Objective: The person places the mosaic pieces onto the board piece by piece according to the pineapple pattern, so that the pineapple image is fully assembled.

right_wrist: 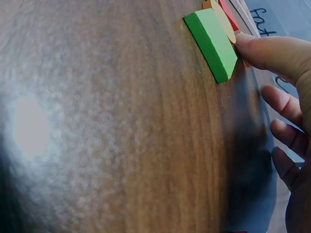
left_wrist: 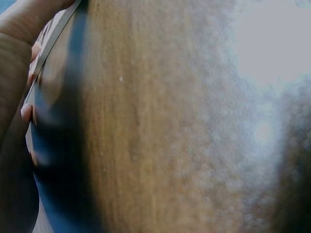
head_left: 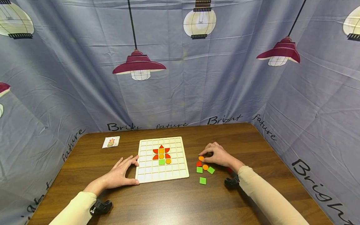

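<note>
My left hand point(head_left: 119, 173) spreads along the left side of a white gridded board point(head_left: 146, 173). Its thumb touches the lower left corner, and its fingertips touch the left edge higher up. Red, orange and green pieces form a figure on the board, with a green square point(head_left: 161, 162) and an orange disc point(head_left: 168, 161) at its bottom. Right of the board, my right hand point(head_left: 219, 155) pinches another orange disc point(head_left: 201, 158) between thumb and index finger, close to the table. In the right wrist view, the thumb lies beside a green block point(right_wrist: 211, 44) and an orange piece point(right_wrist: 223, 22).
Near the right hand lie a red piece point(head_left: 199, 163), an orange disc point(head_left: 205, 167) and green squares point(head_left: 202, 180). Behind the left hand is a small card point(head_left: 111, 142) with a coloured figure. Curtains point(head_left: 168, 103) surround the wooden table point(head_left: 157, 203).
</note>
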### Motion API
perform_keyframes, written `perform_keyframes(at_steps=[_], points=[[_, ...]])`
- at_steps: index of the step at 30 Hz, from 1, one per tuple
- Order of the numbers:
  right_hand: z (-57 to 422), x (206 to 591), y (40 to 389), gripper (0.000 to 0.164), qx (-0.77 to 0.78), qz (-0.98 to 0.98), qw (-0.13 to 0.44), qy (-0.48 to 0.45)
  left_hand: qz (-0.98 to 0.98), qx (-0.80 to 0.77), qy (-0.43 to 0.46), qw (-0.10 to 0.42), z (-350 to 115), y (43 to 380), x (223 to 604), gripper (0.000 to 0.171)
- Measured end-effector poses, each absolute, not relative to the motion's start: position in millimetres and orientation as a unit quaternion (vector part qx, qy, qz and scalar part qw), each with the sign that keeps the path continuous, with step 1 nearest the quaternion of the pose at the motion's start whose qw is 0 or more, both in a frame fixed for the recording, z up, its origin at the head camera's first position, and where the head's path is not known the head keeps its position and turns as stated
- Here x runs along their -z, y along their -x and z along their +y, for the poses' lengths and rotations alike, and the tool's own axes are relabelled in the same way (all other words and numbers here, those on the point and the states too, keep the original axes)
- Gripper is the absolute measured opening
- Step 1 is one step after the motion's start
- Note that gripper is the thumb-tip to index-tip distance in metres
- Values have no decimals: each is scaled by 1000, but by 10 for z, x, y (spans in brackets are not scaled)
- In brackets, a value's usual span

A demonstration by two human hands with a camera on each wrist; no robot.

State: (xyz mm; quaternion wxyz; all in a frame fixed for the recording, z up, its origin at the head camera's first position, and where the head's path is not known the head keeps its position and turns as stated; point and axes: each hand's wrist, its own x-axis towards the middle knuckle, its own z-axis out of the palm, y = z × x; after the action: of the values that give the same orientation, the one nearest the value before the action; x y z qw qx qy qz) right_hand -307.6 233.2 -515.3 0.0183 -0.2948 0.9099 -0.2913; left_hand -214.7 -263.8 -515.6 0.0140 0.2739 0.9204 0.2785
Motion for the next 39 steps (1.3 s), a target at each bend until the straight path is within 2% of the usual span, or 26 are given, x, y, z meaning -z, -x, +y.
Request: perform_keyframes(at_steps=[18,31,39], points=[[2321,5173,3066,20,298,907,-3,298,921,-280,-270,18,-2638,2136,5154,60],[2349,5187,3096,20,287,912,10,292,920,-281,-273,19,-2630,2133,5137,61],[2339,5178,3100,17,281,911,-2,302,921,-278,-272,17,-2627,2131,5129,60]])
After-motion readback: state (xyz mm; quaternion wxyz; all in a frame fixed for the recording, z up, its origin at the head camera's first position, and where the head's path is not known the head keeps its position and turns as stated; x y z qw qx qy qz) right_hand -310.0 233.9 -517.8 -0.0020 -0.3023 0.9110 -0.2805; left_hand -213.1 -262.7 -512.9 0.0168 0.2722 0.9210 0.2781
